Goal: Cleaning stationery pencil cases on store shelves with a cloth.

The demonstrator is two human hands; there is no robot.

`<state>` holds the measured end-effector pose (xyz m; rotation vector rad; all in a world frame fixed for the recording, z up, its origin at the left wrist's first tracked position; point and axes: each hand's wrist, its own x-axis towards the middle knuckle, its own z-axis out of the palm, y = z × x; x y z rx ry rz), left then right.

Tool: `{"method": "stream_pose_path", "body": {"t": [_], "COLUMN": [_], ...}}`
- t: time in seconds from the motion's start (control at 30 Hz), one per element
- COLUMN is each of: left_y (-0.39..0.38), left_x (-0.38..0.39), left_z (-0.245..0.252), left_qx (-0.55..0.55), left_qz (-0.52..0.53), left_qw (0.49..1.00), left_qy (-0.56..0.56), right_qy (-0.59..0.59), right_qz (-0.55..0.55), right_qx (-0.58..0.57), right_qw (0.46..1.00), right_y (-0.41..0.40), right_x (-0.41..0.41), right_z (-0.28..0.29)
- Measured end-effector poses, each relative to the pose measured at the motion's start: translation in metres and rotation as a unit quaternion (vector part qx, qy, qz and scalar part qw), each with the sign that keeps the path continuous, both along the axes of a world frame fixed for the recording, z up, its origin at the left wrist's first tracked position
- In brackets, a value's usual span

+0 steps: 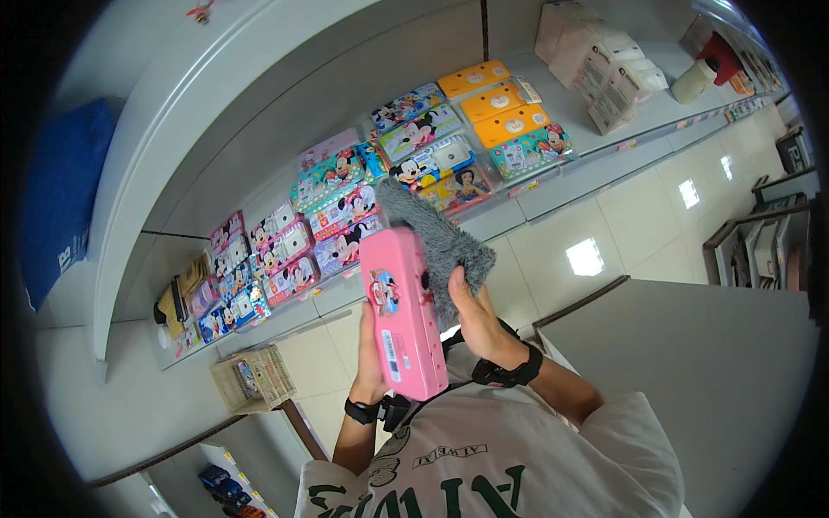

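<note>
My left hand [370, 366] grips a pink pencil case [401, 324] from its left side, in front of my chest. The case bears a round cartoon picture and a white barcode sticker, and its long side shows small dots. A grey fluffy cloth [434, 233] is held in my right hand [482, 317], thumb on top. It lies along the case's right side and extends past its far end. Most of my left fingers are hidden beneath the case. Beyond the cloth, cartoon pencil cases [427, 158] sit in rows on a grey shelf [583, 139].
Orange cases [511, 126] and packaged white goods [599, 68] stand farther right on the shelf, near a pale bottle [693, 81]. A beige plastic basket [252, 379] is at lower left. A grey panel [686, 362] is at my right; a blue bag [65, 201] is at far left.
</note>
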<state>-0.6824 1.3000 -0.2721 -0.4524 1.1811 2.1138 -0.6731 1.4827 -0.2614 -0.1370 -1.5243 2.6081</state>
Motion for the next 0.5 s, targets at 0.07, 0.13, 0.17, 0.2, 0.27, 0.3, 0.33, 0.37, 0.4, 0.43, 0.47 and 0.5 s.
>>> {"method": "stream_pose_path", "body": {"t": [0.07,0.13,0.17,0.2,0.27,0.3,0.33,0.37,0.4,0.43,0.47,0.5], "left_y": [0.010,0.016,0.015,0.014,0.010,0.019,0.007,-0.015,-0.030,-0.039,-0.045,-0.042], "left_x": [0.000,0.005,0.009,0.009,0.009,0.005,-0.002,-0.010,-0.018,-0.027,-0.039,-0.048], "left_z": [-0.004,-0.012,-0.019,-0.021,-0.039,-0.026,-0.039,-0.060,-0.061,-0.057,-0.054,-0.043], "left_qx": [-0.079,-0.130,-0.155,-0.166,-0.062,0.006,0.199,0.283,0.164,0.044,0.045,0.063], "left_qz": [-0.061,-0.049,-0.038,-0.050,-0.021,-0.001,-0.032,0.006,0.051,0.095,0.091,0.081], "left_qw": [0.995,0.990,0.987,0.985,0.997,0.999,0.976,0.959,0.985,0.994,0.994,0.993], "left_qy": [-0.028,-0.031,-0.020,0.001,0.049,0.039,0.082,0.021,0.030,0.041,0.042,0.054], "right_qy": [-0.028,-0.033,-0.025,0.035,0.079,0.097,0.140,0.180,0.186,0.184,0.197,0.209], "right_qz": [0.024,0.056,0.108,0.085,0.067,0.055,0.070,0.085,0.107,0.103,0.110,0.117], "right_qx": [-0.006,0.021,0.028,0.111,0.158,0.182,0.293,0.400,0.431,0.433,0.443,0.454], "right_qw": [0.999,0.998,0.993,0.990,0.982,0.977,0.943,0.895,0.877,0.877,0.868,0.858], "right_y": [-0.002,-0.006,-0.006,-0.007,-0.010,-0.010,-0.010,-0.011,-0.008,-0.007,-0.007,-0.007], "right_x": [0.010,0.019,0.021,0.022,0.026,0.028,0.030,0.032,0.034,0.037,0.039,0.041], "right_z": [0.000,-0.003,-0.003,-0.008,-0.009,-0.012,-0.006,0.001,0.006,0.008,0.010,0.012]}}
